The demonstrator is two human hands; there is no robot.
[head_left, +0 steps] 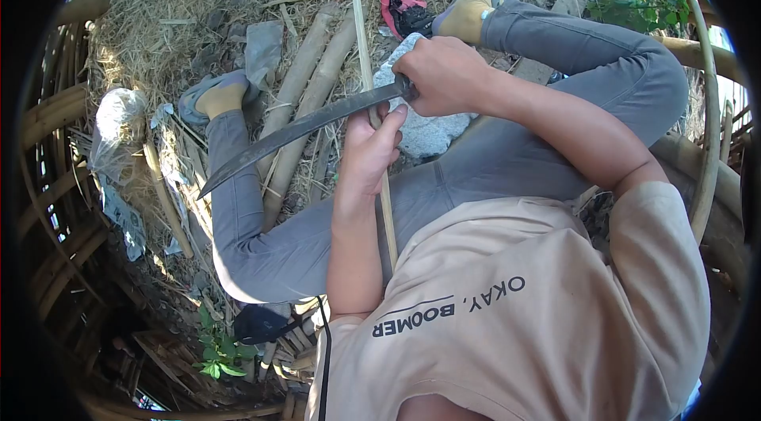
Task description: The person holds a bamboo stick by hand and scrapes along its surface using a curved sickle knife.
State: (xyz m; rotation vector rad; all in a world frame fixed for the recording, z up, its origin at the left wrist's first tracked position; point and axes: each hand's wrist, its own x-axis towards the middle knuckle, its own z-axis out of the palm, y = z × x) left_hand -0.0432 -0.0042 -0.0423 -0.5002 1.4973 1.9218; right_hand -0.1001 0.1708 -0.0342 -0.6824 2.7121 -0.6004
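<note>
My right hand (448, 76) is closed round the handle of a long, curved dark blade (305, 126), whose tip points to the lower left. A thin pale strip of bamboo or wood (361, 32) runs lengthwise under the blade, its lower part lying against my trousers and shirt. My left hand (371, 147) grips this strip just below where the blade crosses it, the thumb close to the blade. Behind both hands sits a pale grey stone-like block (428, 134) between my legs.
Two bamboo poles (305, 108) lie between my feet. A black and red item (406, 13) is near the far foot. Straw (170, 32) covers the ground. A plastic bag (119, 124) stands at the left. Curved bamboo (708, 120) surrounds me.
</note>
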